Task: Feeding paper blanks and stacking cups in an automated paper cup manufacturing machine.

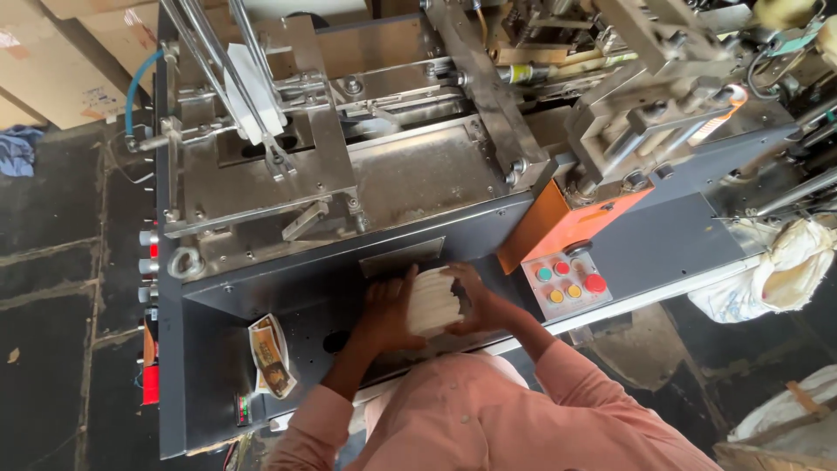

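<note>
White paper stack (433,301), orange machine panel (571,222), pink sleeves (488,410), perhaps yellow-brown printed packet (271,356).

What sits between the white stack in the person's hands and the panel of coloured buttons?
Only the person's right hand, cupped against the white stack, and then a short bare stretch of dark machine surface before the button panel. The head view shows this.

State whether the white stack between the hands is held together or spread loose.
Held together. The left hand and right hand press the white stack from both sides, its pieces packed into one block.
</note>
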